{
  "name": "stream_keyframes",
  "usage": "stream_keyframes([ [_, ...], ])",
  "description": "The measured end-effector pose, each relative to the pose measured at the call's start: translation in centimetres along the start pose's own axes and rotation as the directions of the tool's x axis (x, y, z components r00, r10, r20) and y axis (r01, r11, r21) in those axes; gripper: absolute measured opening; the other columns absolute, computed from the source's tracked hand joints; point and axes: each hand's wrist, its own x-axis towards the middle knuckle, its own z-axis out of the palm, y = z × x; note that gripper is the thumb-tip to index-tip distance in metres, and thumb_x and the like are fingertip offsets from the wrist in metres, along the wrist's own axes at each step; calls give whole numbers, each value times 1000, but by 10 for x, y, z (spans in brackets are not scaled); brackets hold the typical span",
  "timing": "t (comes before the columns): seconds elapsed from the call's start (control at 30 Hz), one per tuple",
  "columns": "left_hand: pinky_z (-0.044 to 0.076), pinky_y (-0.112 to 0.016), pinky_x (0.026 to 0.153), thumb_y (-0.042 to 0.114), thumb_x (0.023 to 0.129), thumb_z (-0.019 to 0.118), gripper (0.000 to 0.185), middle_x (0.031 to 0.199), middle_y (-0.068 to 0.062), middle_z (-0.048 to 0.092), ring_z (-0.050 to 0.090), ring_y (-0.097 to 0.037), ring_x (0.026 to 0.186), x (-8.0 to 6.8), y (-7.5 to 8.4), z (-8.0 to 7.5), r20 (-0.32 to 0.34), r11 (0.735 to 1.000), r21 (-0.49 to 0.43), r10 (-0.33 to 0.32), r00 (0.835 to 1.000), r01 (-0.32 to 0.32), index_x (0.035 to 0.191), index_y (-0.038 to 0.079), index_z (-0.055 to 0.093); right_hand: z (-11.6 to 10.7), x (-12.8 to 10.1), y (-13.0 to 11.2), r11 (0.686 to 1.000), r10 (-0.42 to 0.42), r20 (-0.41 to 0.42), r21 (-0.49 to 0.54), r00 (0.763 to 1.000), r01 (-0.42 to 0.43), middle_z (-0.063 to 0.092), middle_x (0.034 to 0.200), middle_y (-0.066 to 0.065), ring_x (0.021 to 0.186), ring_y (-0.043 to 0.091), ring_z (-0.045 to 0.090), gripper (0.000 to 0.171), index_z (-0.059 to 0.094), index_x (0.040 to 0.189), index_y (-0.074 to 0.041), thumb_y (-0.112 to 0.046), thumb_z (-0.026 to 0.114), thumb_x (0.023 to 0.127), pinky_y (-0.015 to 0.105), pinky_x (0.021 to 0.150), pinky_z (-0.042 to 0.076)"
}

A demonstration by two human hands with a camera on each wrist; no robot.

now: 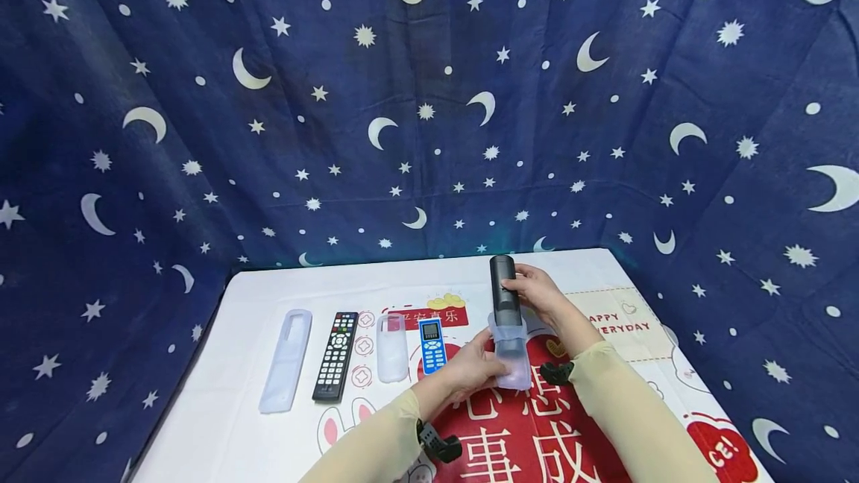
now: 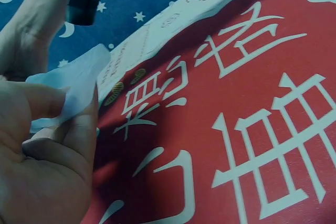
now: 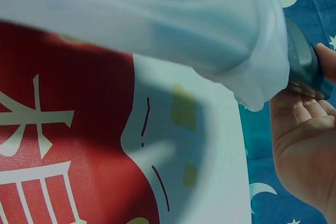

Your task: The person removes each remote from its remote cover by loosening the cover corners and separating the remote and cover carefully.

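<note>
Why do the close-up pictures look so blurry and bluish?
Head view: sharp and evenly lit, though the starry backdrop bows at the edges. Left wrist view: the left hand and clear silicone cover sit very close, soft and dim. Right wrist view: the cover fills the top, blurred, with a shadow on the tablecloth.

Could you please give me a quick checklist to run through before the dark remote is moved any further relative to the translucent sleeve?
1. Right hand holds the dark grey slim remote control: ok.
2. Left hand grips the translucent soft silicone sleeve: ok.
3. Remote's lower end sits inside the sleeve's mouth: ok.
4. Sleeve free of creases along the remote: cannot tell.
5. Small blue remote control lies apart from the hands: ok.
6. Button side matched to the sleeve's front: cannot tell.
</note>
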Motion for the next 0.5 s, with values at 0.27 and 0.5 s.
stream_keyframes([
  [0.27, 60, -37, 77, -14, 91, 58, 81, 112, -17, 72, 70, -24, 93, -3, 2, -2, 73, 1000, 8, -21, 997, 21, 158, 21, 31, 1, -5, -2, 999, -31, 22, 6, 999, 31, 55, 140, 28, 104, 22, 67, 63, 39, 151, 5, -14, 66, 98, 51, 105, 46],
  [0.5, 59, -40, 87, 7, 101, 60, 39, 114, -17, 72, 72, -24, 99, -1, 12, -8, -9, 998, -43, -46, 999, 45, 138, -2, 55, 1, -8, -4, 998, -36, 73, 54, 997, 32, 67, 122, 19, 94, 18, 71, 63, 38, 152, 5, -12, 66, 97, 35, 87, 56],
])
